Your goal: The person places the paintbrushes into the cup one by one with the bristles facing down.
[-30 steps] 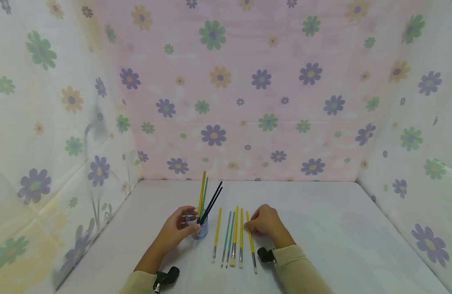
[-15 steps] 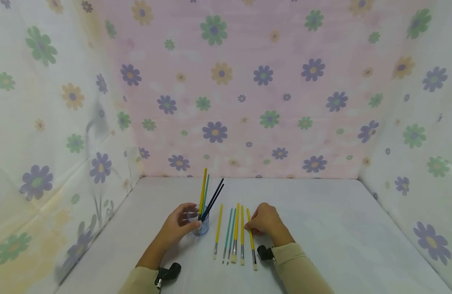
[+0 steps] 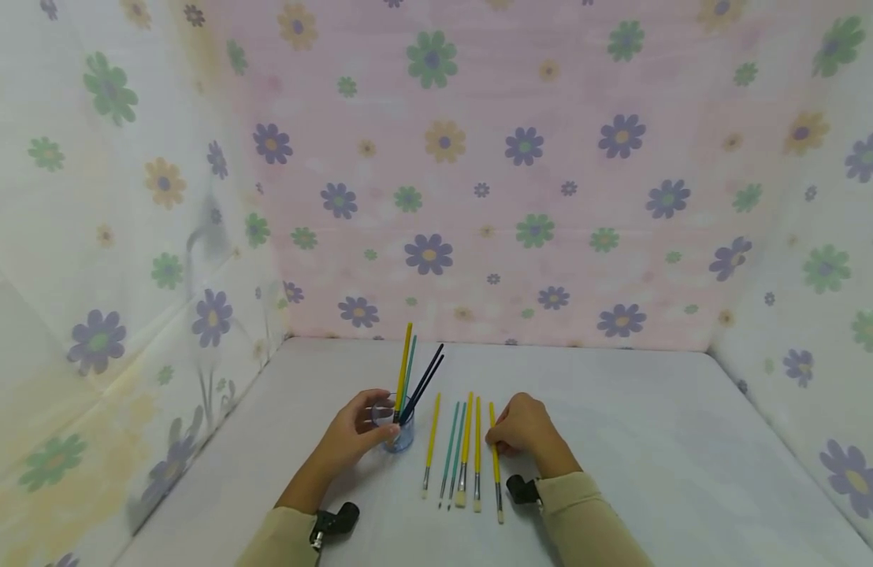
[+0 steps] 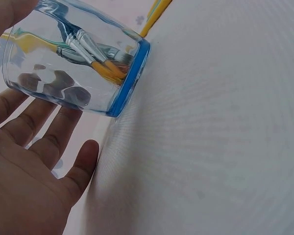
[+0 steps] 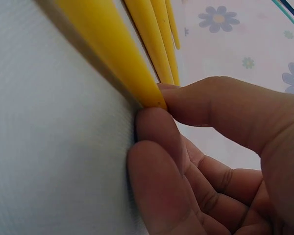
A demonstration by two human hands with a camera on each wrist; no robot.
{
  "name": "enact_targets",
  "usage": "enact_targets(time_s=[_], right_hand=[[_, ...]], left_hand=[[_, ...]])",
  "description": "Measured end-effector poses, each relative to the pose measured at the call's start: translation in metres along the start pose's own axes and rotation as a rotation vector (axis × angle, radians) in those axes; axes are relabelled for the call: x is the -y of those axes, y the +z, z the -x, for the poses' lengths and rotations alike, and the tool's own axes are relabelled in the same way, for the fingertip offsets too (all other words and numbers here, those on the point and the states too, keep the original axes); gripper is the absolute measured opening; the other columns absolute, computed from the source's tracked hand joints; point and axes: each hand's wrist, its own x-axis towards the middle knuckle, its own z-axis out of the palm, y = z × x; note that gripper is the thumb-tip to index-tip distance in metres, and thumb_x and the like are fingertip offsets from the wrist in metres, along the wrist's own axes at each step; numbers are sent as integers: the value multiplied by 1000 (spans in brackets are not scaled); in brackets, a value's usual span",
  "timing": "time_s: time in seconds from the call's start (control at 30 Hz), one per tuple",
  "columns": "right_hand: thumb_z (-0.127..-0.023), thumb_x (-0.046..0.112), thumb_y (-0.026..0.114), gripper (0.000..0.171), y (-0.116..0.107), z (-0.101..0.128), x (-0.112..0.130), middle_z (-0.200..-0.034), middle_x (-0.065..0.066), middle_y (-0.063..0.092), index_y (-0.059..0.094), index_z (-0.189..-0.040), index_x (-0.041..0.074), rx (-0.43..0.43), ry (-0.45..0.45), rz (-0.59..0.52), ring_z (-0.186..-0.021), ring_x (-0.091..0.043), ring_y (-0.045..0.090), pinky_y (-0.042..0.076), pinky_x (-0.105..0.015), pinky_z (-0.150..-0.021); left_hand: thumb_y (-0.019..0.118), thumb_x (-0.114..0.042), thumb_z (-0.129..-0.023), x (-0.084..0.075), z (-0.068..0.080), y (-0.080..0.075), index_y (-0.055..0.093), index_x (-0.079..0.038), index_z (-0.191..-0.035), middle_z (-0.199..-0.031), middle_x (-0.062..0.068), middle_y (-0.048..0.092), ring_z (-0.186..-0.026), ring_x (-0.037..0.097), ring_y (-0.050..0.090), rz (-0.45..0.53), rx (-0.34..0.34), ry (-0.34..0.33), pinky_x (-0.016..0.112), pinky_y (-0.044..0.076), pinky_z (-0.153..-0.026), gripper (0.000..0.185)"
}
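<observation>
Right hand (image 3: pixel 523 426) pinches a yellow paintbrush (image 3: pixel 495 461); left hand (image 3: pixel 357 431) cups the glass brush cup (image 3: pixel 396 429).
Fingers hide the brush's handle tip at the table's (image 3: pixel 656 441) near edge.

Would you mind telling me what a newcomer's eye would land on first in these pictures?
Probably the flowered cloth walling in the white table. Next, the left hand holds a clear cup with upright brushes. Beside it lies a row of yellow and teal brushes, where the right hand pinches the rightmost yellow brush.
</observation>
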Motion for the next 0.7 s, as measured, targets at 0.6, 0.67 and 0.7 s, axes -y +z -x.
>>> enact_targets(time_s=[0.6, 0.67, 0.7], right_hand=[[-80, 16, 87, 23, 1, -1, 1, -65, -5, 72, 66, -84, 6, 24, 8, -56, -57, -16, 70, 56, -25, -52], [-80, 15, 86, 23, -1, 0, 1, -64, -5, 72, 65, -84, 6, 7, 8, -53, -57, -17, 70, 56, -26, -52], [-80, 15, 86, 23, -3, 0, 0, -64, -6, 72, 65, -84, 6, -2, 12, -54, -57, -17, 70, 56, -26, -52]], left_hand=[[86, -40, -85, -2, 5, -2, 54, -20, -144, -134, 1, 66, -121, 22, 64, -13, -15, -41, 50, 51, -110, 70], [85, -41, -85, -3, 3, 0, 54, -20, -144, -135, 1, 65, -122, 22, 64, -1, -2, -33, 49, 50, -111, 70], [85, -41, -85, -3, 1, 1, 54, -21, -144, -135, 1, 65, -123, 22, 64, 3, 3, -29, 49, 50, -111, 70]])
